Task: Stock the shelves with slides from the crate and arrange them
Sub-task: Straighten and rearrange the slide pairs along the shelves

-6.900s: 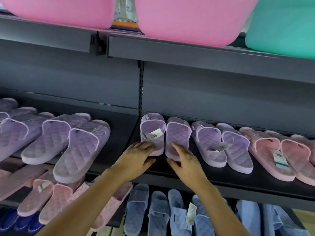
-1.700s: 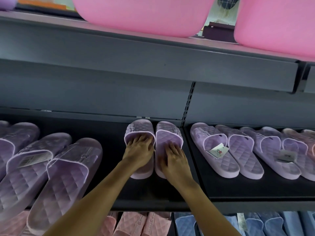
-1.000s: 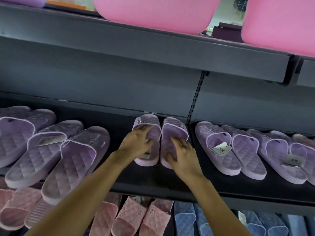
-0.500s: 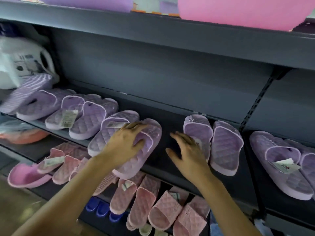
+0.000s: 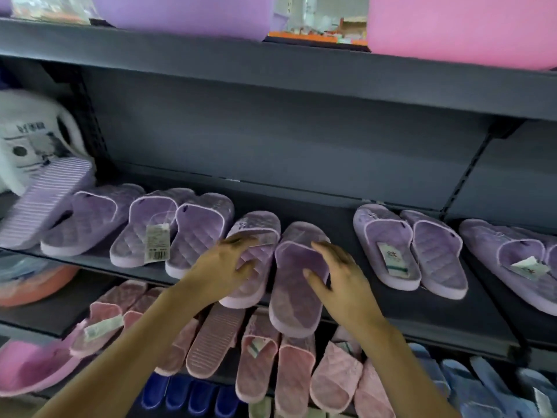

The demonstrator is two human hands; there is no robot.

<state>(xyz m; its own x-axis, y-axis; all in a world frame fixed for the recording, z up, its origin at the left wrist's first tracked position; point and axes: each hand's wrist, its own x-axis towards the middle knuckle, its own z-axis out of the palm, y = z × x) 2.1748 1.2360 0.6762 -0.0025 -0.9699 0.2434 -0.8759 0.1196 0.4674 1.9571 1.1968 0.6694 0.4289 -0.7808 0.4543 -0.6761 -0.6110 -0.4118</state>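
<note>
Nearest the camera, on the lower tier, pink slides (image 5: pixel 256 360) are lying in a loose jumble. Just above them two bare forearms are reaching up to the dark shelf (image 5: pixel 422 321).

The left hand (image 5: pixel 224 268) is lying flat on the left slide (image 5: pixel 260 229), its fingers spread wide and fairly straight, pressing rather than gripping. The right hand (image 5: pixel 343 279) is holding the right slide (image 5: pixel 294 300) by its outer edge, with the thumb resting on the footbed and the other fingers curving over the side. Both slides are purple and pointing toe-in. The right one is hanging its heel well over the shelf lip, and the left one is doing so a little less.

The step looks like squaring this pair. To do it well, both heels should be pushed back until they are sitting behind the lip, then the two soles brought parallel and touching, matching the neat pair (image 5: pixel 388 245) just to the right. Sliding is wiser than lifting — the left slide is lying close to its tagged neighbours (image 5: pixel 193 236), and a knock could be sending those askew.

Further back, the shelf's grey rear panel is showing behind the row, and tubs (image 5: pixel 452 25) are sitting on the tier above. The crate is not showing anywhere.
</note>
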